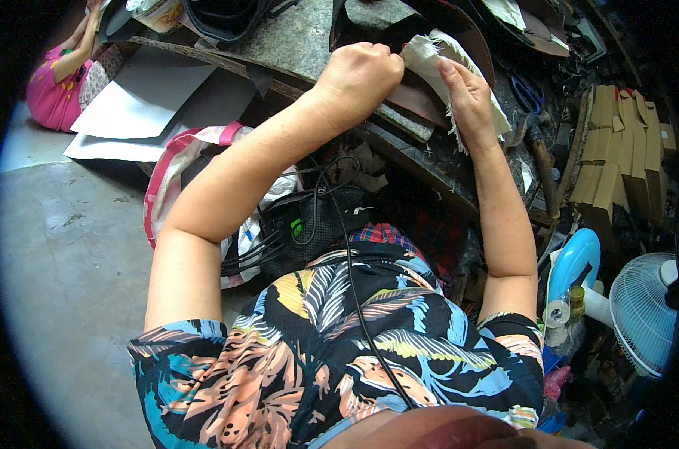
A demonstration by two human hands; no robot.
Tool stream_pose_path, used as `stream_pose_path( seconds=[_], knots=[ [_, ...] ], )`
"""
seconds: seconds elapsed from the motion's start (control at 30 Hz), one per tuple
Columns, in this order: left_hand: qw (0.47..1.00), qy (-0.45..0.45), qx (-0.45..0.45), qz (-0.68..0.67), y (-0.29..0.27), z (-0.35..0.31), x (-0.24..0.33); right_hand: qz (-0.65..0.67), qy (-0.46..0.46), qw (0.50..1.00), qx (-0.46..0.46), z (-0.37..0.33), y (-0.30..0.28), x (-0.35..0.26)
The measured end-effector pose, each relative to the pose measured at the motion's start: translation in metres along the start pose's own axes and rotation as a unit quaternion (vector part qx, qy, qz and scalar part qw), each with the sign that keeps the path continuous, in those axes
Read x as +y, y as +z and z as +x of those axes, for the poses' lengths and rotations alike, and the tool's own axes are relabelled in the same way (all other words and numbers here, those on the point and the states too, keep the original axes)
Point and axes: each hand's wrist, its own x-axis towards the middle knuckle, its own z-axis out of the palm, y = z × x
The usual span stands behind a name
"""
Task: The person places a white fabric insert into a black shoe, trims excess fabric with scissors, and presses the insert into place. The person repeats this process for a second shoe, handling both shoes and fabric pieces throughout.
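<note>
Cloth (425, 58) near the bench's (302, 37) front edge is risking further fraying if the pinching right hand (468, 97) is tugging unevenly, the left hand (360, 73) curling tightly (contents hidden).

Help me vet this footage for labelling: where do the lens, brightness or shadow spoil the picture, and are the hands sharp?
Head view: the fisheye's black rim swallows the corners; head view: the paper nearly washes out; head view: shadow hides detail under the table; head view: left hand, right hand and cloth look fairly sharp.
</note>
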Motion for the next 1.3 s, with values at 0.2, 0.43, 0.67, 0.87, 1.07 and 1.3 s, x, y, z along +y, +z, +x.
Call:
stream_pose_path(
  seconds=[0.2, 0.43, 0.67, 0.87, 1.07, 1.3],
  knots=[
    [0.991, -0.103, 0.028, -0.085, 0.002, 0.011, -0.027, 0.007, -0.016, 1.000, 0.018, 0.001, -0.001, 0.004],
    [0.997, -0.039, 0.050, -0.050, 0.006, 0.002, -0.016, 0.007, -0.007, 1.000, -0.003, 0.002, -0.001, 0.006],
    [0.992, -0.097, 0.022, -0.083, 0.005, 0.017, -0.019, -0.017, -0.001, 1.000, -0.012, 0.002, -0.002, 0.003],
    [0.992, -0.092, -0.029, -0.084, 0.006, 0.024, -0.028, -0.314, -0.234, 0.902, -0.180, 0.002, -0.002, -0.013],
    [0.987, -0.085, -0.083, -0.111, 0.000, 0.028, -0.034, -0.277, -0.261, 0.897, -0.222, -0.004, 0.010, -0.023],
    [0.989, -0.015, -0.044, -0.138, -0.001, 0.018, -0.037, -0.249, -0.212, 0.938, -0.115, -0.005, -0.004, -0.027]
  ],
)
